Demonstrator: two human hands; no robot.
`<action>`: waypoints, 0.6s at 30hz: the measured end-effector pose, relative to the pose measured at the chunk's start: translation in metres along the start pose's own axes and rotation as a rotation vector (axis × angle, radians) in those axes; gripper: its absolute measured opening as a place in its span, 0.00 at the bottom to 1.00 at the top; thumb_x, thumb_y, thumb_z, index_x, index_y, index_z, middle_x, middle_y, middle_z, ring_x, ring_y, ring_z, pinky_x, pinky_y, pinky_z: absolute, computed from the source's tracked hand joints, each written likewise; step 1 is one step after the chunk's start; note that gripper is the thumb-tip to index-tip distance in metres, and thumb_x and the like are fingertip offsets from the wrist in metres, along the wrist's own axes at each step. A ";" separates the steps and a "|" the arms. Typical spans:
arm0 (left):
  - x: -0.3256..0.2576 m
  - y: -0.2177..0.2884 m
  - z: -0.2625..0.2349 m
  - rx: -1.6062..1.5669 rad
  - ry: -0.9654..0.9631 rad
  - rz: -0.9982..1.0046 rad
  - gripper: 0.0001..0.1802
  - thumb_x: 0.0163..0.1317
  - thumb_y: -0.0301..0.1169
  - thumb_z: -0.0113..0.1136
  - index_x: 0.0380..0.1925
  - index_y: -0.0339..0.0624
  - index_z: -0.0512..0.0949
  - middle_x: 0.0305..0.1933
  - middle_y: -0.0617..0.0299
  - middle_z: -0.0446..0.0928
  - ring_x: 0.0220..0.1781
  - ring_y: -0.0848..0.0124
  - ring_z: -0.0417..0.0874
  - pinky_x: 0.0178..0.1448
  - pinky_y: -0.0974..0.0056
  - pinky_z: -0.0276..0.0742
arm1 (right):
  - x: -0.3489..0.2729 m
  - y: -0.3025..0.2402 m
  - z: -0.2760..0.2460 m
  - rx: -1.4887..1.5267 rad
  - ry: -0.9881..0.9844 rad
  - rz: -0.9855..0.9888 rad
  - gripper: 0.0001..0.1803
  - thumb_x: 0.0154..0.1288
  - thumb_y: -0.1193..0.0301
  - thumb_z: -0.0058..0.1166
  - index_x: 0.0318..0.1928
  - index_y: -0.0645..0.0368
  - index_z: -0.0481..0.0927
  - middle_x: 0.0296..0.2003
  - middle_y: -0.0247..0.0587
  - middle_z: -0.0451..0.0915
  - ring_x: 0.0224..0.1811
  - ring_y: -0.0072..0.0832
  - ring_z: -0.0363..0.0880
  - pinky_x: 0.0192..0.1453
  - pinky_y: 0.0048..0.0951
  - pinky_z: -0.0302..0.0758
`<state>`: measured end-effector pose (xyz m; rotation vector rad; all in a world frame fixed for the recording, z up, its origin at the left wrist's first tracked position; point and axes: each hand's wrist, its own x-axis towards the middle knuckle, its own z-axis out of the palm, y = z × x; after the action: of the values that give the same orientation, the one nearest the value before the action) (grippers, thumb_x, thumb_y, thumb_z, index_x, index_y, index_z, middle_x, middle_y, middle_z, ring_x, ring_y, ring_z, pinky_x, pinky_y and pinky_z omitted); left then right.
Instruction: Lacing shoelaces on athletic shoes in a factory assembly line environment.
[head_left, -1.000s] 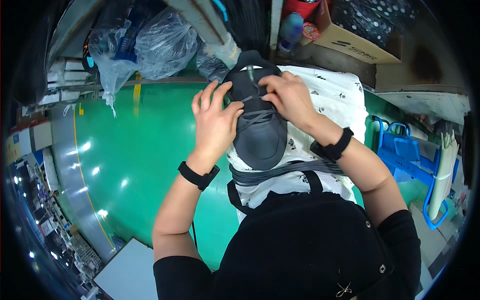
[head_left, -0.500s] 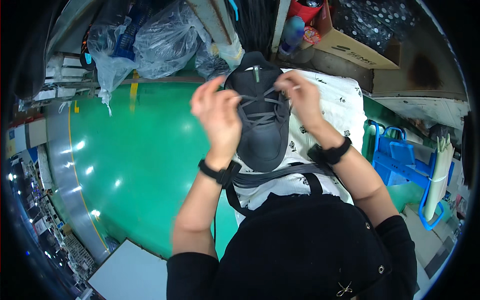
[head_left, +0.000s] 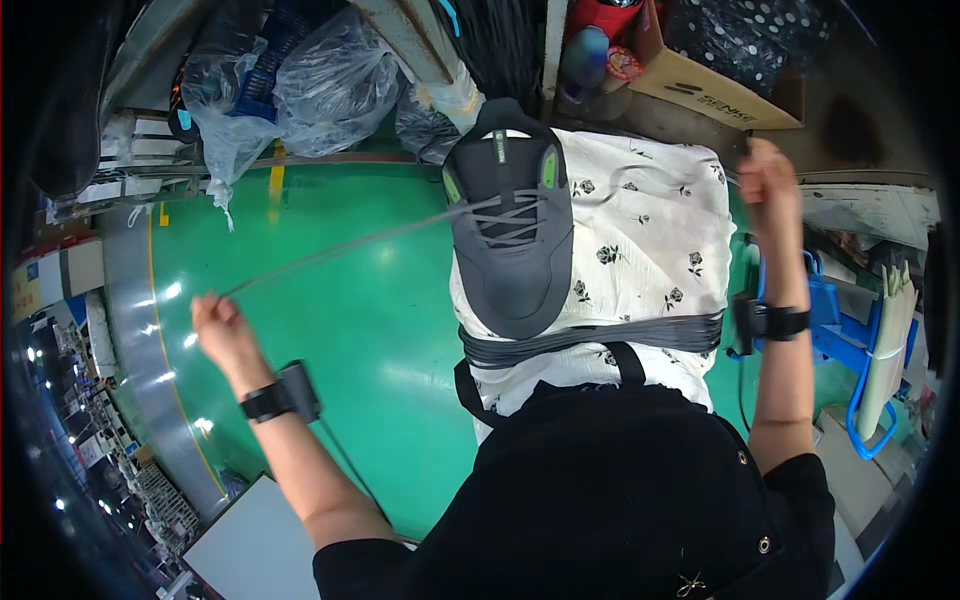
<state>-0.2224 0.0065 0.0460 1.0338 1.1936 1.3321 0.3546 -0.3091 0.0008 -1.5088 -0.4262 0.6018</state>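
A dark grey sneaker [head_left: 512,285] with green side patches lies on a white flower-print cloth [head_left: 650,225], its toe toward me. Its grey shoelace [head_left: 345,243] runs taut from the upper eyelets out to the left. My left hand [head_left: 225,335], far out over the green floor, is closed on that lace end. Raised at the far right, my right hand [head_left: 770,185] is closed too, with a short bit of lace showing beside it; the stretch over the cloth is hard to make out. A bundle of grey laces [head_left: 600,345] lies across the cloth below the toe.
Behind the shoe stand a metal post [head_left: 410,40] and hanging dark laces [head_left: 505,50]. Clear plastic bags [head_left: 335,85] are at the upper left, a cardboard box [head_left: 715,95] at the upper right. A blue metal frame [head_left: 840,345] stands right of the cloth.
Both hands have moved from the shoe's collar far outward, left and right, drawing the lace out taut. The shoe's tongue and green patches now show uncovered.
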 end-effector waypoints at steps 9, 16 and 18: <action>-0.134 -0.054 0.198 1.002 -0.983 0.720 0.09 0.54 0.25 0.63 0.37 0.42 0.80 0.34 0.59 0.74 0.32 0.60 0.78 0.35 0.60 0.73 | -0.075 0.033 0.185 -0.883 -0.541 0.094 0.16 0.62 0.61 0.60 0.27 0.62 0.81 0.19 0.37 0.78 0.20 0.19 0.75 0.26 0.24 0.69; -0.118 -0.073 0.229 0.865 -1.141 0.640 0.02 0.54 0.23 0.60 0.27 0.38 0.76 0.32 0.56 0.72 0.34 0.54 0.77 0.36 0.54 0.71 | -0.087 0.056 0.172 -0.362 -0.497 0.429 0.13 0.66 0.65 0.59 0.27 0.60 0.78 0.20 0.27 0.73 0.17 0.13 0.63 0.22 0.19 0.57; -0.118 -0.076 0.231 0.826 -1.151 0.574 0.03 0.54 0.23 0.60 0.27 0.38 0.76 0.32 0.56 0.71 0.34 0.53 0.77 0.36 0.53 0.71 | -0.095 0.056 0.166 0.368 -0.362 0.880 0.10 0.63 0.69 0.61 0.30 0.60 0.77 0.20 0.26 0.71 0.18 0.14 0.62 0.20 0.19 0.58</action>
<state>0.0284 -0.0872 0.0069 2.4117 0.4903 0.3233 0.1727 -0.2376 -0.0398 -1.1796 0.1136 1.5667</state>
